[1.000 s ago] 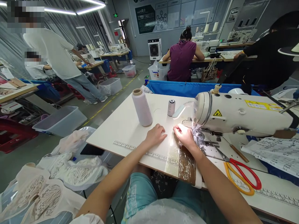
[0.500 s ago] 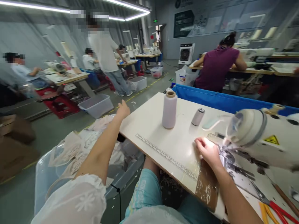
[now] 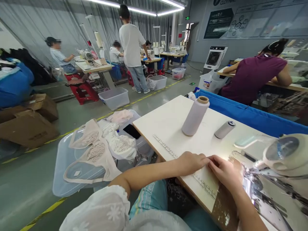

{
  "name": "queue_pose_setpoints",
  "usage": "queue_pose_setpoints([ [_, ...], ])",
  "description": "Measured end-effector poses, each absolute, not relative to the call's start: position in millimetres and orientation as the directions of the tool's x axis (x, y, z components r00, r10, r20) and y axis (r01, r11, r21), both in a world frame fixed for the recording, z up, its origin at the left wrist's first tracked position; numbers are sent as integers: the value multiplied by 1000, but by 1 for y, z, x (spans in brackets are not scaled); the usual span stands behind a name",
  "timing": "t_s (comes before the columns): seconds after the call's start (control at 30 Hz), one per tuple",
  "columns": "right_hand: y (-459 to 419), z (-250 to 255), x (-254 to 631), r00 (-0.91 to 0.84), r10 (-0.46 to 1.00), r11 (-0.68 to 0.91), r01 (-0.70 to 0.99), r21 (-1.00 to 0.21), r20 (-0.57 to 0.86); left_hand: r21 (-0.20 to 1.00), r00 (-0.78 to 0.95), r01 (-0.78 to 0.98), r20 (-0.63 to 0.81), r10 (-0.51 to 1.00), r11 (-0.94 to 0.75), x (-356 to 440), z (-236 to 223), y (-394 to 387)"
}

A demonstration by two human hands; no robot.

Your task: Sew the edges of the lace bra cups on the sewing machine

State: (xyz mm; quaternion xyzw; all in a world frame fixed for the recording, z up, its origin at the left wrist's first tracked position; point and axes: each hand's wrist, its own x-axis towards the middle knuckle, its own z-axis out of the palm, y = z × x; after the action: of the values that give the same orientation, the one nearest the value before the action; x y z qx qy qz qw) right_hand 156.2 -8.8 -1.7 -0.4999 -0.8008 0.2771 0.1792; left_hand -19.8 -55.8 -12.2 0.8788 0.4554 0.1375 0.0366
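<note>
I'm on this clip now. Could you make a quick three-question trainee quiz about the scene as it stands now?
1. True or false: the left hand and right hand are close together over the tabletop.
2. Which of these is nearest to the right hand?
A) the cardboard box
B) the sewing machine
C) the air cooler
3. How many thread packages stand on the tabletop, and how do they differ?

Key:
1. True.
2. B.
3. Two: a large cone and a smaller spool.
</note>
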Motion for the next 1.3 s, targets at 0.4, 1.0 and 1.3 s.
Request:
queue_pose_setpoints([
  [0.4, -12, 2, 156, -366, 931, 287, 735, -615, -3, 39, 568, 810, 198, 799, -586, -11, -10, -25],
  [1.0, 56, 15, 130, -226, 972, 225, 974, 22, 56, 994, 273, -47, -82, 959, 98, -40, -20, 6],
  [1.3, 78, 12, 126, -309, 950, 313, 923, 226, -53, 972, 260, -139, -149, 954, 189, -43, -19, 6],
])
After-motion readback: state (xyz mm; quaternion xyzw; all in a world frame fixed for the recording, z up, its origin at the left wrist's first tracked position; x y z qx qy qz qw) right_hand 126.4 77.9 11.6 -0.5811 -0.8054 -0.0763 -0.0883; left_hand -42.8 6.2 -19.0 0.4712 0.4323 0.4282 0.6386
